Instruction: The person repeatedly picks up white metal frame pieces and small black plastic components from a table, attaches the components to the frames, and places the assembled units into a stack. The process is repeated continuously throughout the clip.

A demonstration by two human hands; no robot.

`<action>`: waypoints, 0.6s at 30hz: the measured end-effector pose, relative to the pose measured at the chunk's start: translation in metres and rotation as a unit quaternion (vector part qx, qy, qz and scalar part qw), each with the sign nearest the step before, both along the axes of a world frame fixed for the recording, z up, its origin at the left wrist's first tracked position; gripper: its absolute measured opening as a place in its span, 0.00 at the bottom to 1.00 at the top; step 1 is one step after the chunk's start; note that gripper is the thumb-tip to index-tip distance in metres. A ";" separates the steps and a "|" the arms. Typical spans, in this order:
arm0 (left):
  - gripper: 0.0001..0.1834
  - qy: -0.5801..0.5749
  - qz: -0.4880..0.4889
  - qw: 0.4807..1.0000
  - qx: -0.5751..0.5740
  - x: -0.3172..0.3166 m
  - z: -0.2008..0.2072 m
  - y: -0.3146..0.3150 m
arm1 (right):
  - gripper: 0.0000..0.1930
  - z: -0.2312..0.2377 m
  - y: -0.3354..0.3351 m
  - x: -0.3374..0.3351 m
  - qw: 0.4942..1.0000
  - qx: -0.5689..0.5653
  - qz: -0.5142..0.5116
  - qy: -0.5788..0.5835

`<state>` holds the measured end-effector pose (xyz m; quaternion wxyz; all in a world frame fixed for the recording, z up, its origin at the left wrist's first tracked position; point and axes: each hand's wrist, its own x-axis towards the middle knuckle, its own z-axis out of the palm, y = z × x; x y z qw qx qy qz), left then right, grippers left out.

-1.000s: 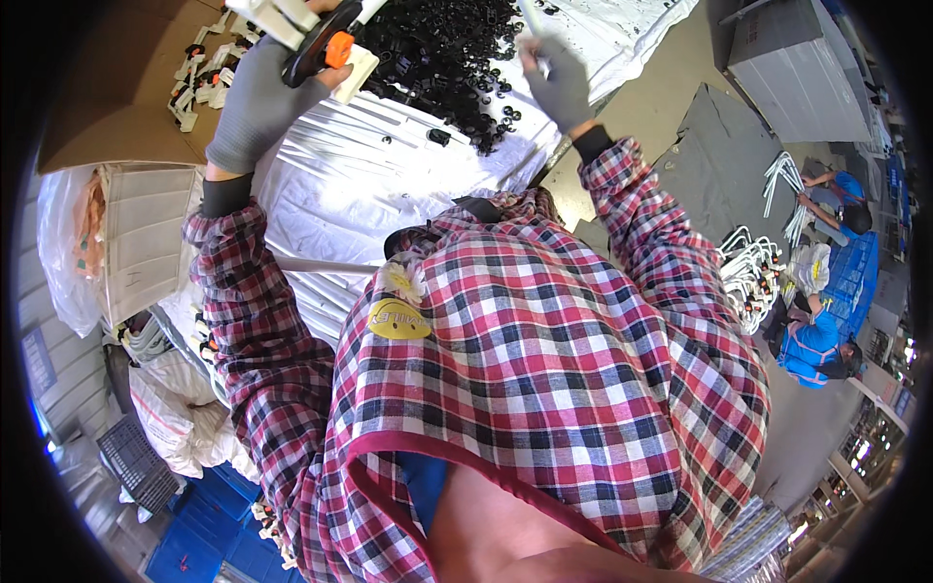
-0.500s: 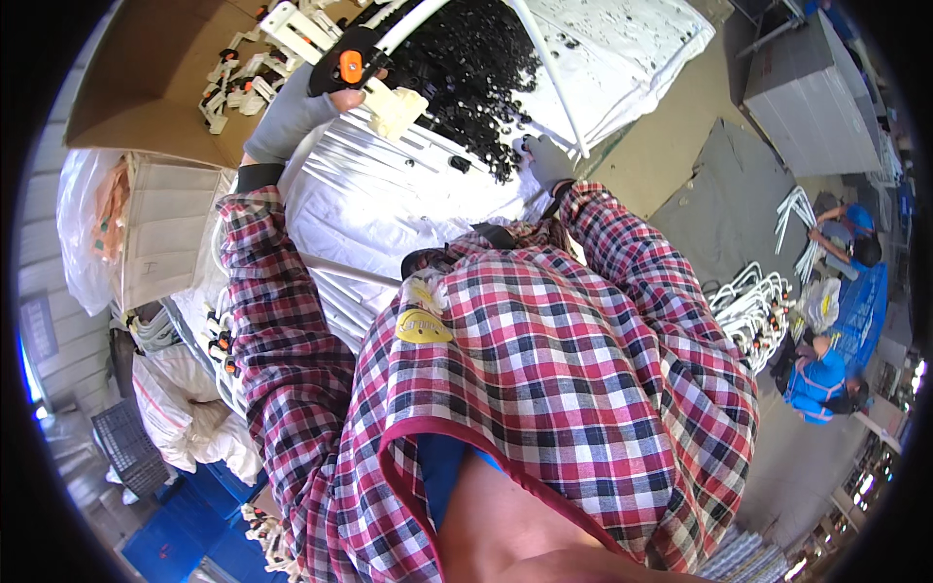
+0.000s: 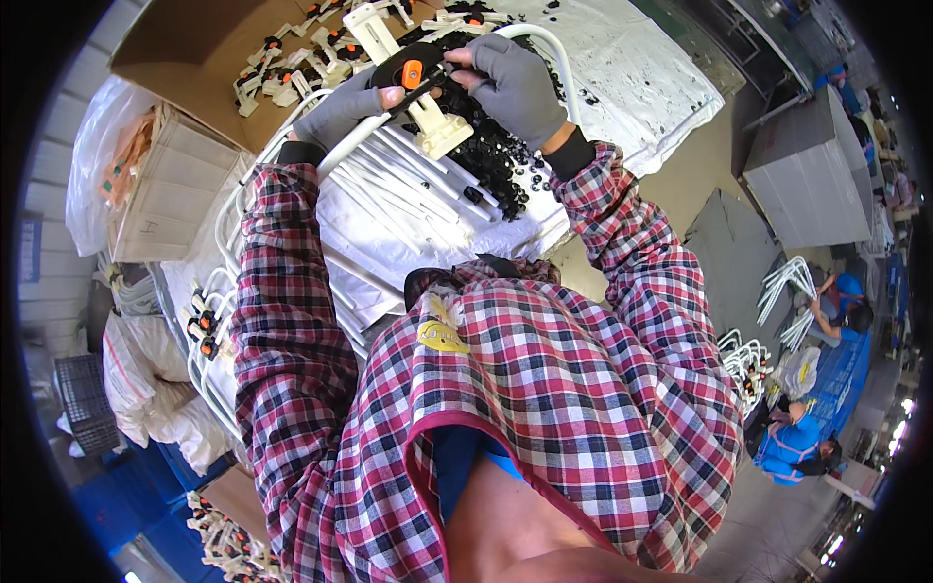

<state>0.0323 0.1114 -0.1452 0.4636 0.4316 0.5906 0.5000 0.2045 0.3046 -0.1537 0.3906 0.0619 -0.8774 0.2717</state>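
A bent white tube (image 3: 348, 146) runs across in front of me. On it sits a cream plastic bracket (image 3: 436, 128) with a black body and an orange button (image 3: 412, 74). My left hand (image 3: 342, 112), in a grey fingertipless glove, is closed around the tube and the black body, thumb beside the orange button. My right hand (image 3: 515, 85), gloved alike, has its fingertips pinched together at the other side of the black body. Whatever small thing is between them is too hidden to name. Beneath lies a heap of small black parts (image 3: 494, 160).
Straight white tubes (image 3: 398, 185) lie on a white sheet (image 3: 651, 83). A cardboard box (image 3: 185, 49) at far left holds cream brackets (image 3: 292, 73). More bent tubes (image 3: 219, 355) are by my left arm. People in blue (image 3: 792, 442) work at the right.
My right hand has come up from the edge of the black heap to the bracket. My left hand has shifted right with the tube and bracket.
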 end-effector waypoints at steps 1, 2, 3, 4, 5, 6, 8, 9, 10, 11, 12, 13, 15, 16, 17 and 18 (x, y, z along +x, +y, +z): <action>0.46 -0.013 0.027 0.999 0.039 0.007 -0.001 -0.002 | 0.13 0.003 -0.001 -0.002 0.999 0.045 -0.012 0.007; 0.45 0.013 0.043 0.999 0.019 0.005 -0.002 -0.004 | 0.13 0.007 -0.001 -0.003 0.996 0.089 -0.024 0.014; 0.44 0.039 0.060 0.997 -0.001 0.006 -0.004 -0.008 | 0.13 0.009 -0.003 -0.003 0.990 0.134 -0.036 0.020; 0.43 0.037 0.047 0.998 -0.008 0.010 0.003 -0.012 | 0.13 0.005 0.002 -0.006 0.978 0.189 -0.038 0.084; 0.42 0.045 0.036 0.998 -0.020 0.001 -0.004 -0.010 | 0.13 0.000 0.005 -0.009 0.978 0.181 -0.022 0.098; 0.42 0.032 0.030 0.999 -0.023 0.000 -0.004 -0.009 | 0.13 -0.005 0.008 -0.014 0.979 0.171 -0.006 0.115; 0.43 0.011 0.029 0.999 -0.019 0.002 -0.004 -0.011 | 0.14 -0.014 0.008 -0.012 0.981 0.160 0.011 0.108; 0.43 0.002 0.032 0.999 -0.013 0.007 -0.002 -0.013 | 0.14 -0.014 0.007 -0.012 0.979 0.167 0.011 0.112; 0.43 -0.008 0.036 0.999 -0.007 0.010 0.000 -0.014 | 0.14 -0.014 0.005 -0.013 0.978 0.174 0.010 0.117; 0.43 -0.017 0.033 0.999 -0.005 0.010 -0.001 -0.013 | 0.14 -0.013 0.005 -0.013 0.976 0.181 0.010 0.121; 0.44 -0.027 0.028 0.999 -0.006 0.011 0.000 -0.011 | 0.15 -0.012 0.006 -0.014 0.975 0.177 0.019 0.129; 0.44 -0.037 0.023 0.999 -0.007 0.014 0.002 -0.010 | 0.15 -0.011 0.006 -0.011 0.987 0.131 0.018 0.091; 0.45 -0.017 0.013 1.000 -0.008 0.032 0.016 -0.015 | 0.15 -0.010 0.006 -0.006 0.999 0.038 0.016 0.015; 0.45 -0.006 0.003 1.000 0.003 0.030 0.012 -0.013 | 0.17 -0.003 0.003 -0.010 0.998 0.057 -0.019 0.020; 0.44 0.011 -0.005 1.000 0.002 0.021 0.006 -0.011 | 0.18 0.002 0.005 -0.014 0.999 0.039 0.000 -0.026; 0.44 0.016 0.003 1.000 0.000 0.020 0.009 -0.013 | 0.19 0.007 0.009 -0.022 0.995 0.035 0.037 -0.084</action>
